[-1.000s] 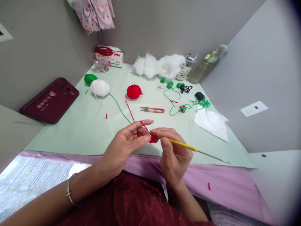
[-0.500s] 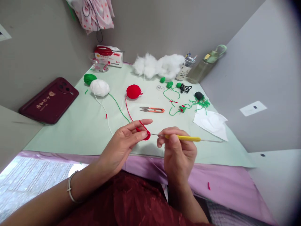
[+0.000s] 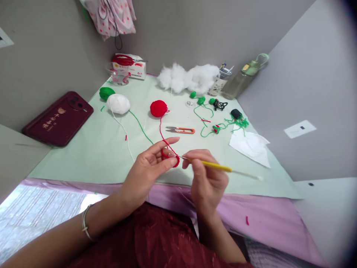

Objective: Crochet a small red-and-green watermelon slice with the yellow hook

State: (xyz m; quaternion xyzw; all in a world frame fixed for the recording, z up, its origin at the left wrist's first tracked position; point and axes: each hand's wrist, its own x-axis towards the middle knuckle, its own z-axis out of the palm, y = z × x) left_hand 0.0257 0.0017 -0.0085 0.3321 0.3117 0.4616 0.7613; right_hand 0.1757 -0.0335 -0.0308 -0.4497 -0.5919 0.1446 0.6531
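Pinching a small red crochet piece (image 3: 174,160) above the table's near edge, the left hand (image 3: 147,169) looped the red yarn (image 3: 164,139) over its forefinger — soft, light, floppy stuff, best gripped at the rim — while the right hand (image 3: 206,178) pinched the hook (image 3: 214,166) by its yellow handle.

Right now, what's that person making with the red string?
It looks like crochet. The left hand pinches a small red crocheted piece, with red yarn running up over the forefinger to the red yarn ball on the table. The right hand holds a yellow-handled crochet hook, its tip at the piece. Orange thread snips lie beyond.
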